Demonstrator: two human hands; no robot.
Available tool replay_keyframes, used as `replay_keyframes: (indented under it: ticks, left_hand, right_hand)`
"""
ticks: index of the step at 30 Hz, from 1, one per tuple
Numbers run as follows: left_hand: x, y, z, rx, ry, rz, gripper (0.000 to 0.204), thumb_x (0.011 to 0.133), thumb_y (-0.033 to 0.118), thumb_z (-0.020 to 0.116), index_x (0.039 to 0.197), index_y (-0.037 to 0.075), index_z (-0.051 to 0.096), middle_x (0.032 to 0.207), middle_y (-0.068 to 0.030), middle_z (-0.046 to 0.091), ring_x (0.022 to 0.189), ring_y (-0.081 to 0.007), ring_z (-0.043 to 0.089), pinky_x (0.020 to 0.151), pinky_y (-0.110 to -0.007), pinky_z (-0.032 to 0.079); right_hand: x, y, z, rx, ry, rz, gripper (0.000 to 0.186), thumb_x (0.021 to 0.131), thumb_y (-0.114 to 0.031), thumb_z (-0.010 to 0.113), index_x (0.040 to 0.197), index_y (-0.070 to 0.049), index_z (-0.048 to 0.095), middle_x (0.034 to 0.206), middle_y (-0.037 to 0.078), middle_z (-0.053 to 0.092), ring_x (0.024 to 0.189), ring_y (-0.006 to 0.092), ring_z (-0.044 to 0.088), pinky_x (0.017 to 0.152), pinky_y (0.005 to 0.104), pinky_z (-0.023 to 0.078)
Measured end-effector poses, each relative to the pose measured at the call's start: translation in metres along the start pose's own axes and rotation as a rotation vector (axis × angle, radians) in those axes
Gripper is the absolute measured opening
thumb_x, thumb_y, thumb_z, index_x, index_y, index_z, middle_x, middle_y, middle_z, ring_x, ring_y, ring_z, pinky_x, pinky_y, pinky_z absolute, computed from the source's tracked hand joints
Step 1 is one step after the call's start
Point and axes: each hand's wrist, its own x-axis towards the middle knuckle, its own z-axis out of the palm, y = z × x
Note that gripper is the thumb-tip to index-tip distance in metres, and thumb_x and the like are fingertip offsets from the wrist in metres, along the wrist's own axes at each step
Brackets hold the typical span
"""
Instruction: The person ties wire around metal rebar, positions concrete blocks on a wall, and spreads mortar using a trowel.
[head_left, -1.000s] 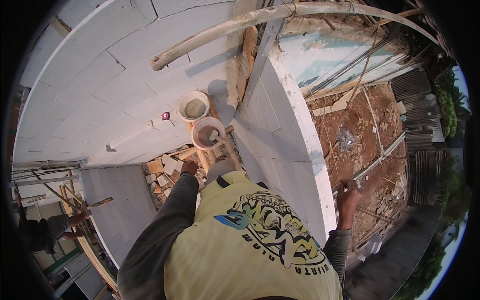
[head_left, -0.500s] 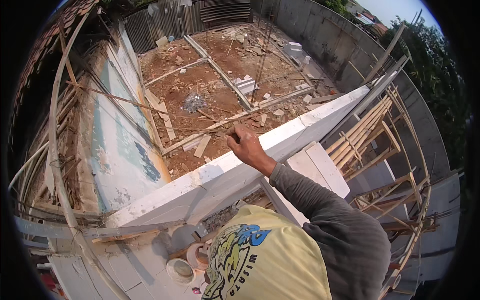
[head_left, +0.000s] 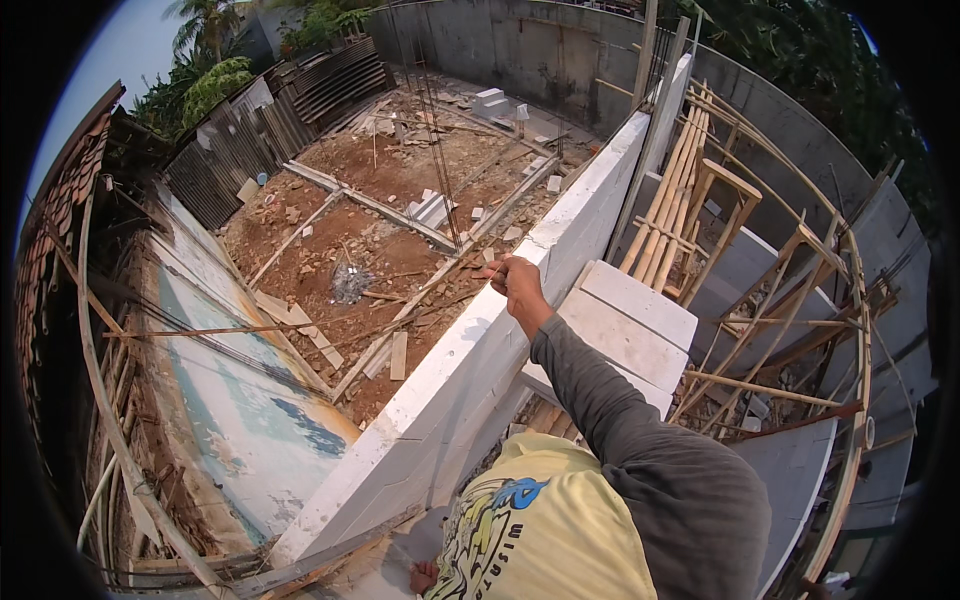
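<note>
One right hand [head_left: 518,287], fingers curled, any hold unclear, is overlapping the top edge of the white wall [head_left: 470,345], open dirt [head_left: 322,246] spreading left, blocks [head_left: 632,318] and scaffold [head_left: 660,230] crowding right, grey wall [head_left: 570,50] enclosing behind; left hand [head_left: 424,577], fingers unreadable, is showing low.

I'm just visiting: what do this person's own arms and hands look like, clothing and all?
The right hand is bare, without a glove. A plain, creased dark grey sleeve covers that arm to the wrist. The left hand shows only partly, also ungloved; its sleeve is hidden behind the pale yellow shirt.
</note>
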Motion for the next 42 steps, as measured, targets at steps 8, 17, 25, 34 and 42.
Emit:
replay_keyframes:
  ticks: [8,17,25,34,42]
  left_hand:
    - [0.007,0.006,0.014,0.016,-0.015,-0.020,0.013,0.090,0.023,0.046,0.093,0.010,0.050,0.082,-0.0065,0.053,0.072,-0.0188,0.056,0.060,-0.034,0.048]
    - [0.005,0.006,0.023,0.003,-0.023,-0.034,0.015,0.090,0.023,0.047,0.094,0.009,0.051,0.084,-0.0070,0.055,0.071,-0.0187,0.057,0.059,-0.033,0.047]
    - [-0.001,-0.014,0.008,-0.072,-0.011,-0.036,0.017,0.090,0.023,0.048,0.096,0.008,0.052,0.085,-0.0075,0.057,0.071,-0.0185,0.057,0.057,-0.033,0.047]
    - [-0.014,-0.051,-0.013,-0.199,0.020,-0.057,0.020,0.090,0.024,0.049,0.098,0.007,0.054,0.086,-0.0081,0.060,0.070,-0.0184,0.058,0.056,-0.033,0.046]
    - [-0.029,-0.099,-0.020,-0.377,0.074,-0.096,0.022,0.091,0.024,0.050,0.100,0.005,0.055,0.088,-0.0086,0.062,0.069,-0.0183,0.058,0.054,-0.032,0.045]
  right_hand:
    - [0.016,-0.001,-0.025,-0.129,0.087,0.039,0.009,0.090,-0.012,0.051,0.087,-0.005,0.054,0.072,0.005,0.060,0.058,0.0149,0.061,0.049,0.0273,0.045]
    - [-0.001,-0.009,-0.028,-0.163,0.118,-0.030,0.011,0.089,-0.014,0.055,0.095,-0.006,0.056,0.077,0.004,0.062,0.063,0.0134,0.061,0.058,0.0272,0.049]
    - [-0.046,0.070,-0.047,-0.364,0.010,0.119,0.010,0.089,-0.015,0.055,0.093,-0.006,0.055,0.076,0.004,0.060,0.061,0.0138,0.060,0.057,0.0279,0.050]
    - [-0.160,0.232,-0.089,-1.540,-1.417,0.065,0.026,0.080,-0.022,0.058,0.092,0.000,0.065,0.084,0.016,0.067,0.069,0.0248,0.066,0.065,0.0381,0.052]
    - [-0.124,0.299,-0.178,-1.924,-1.461,-0.149,0.027,0.075,-0.021,0.059,0.096,-0.005,0.068,0.082,0.016,0.068,0.073,0.0315,0.066,0.067,0.0427,0.053]
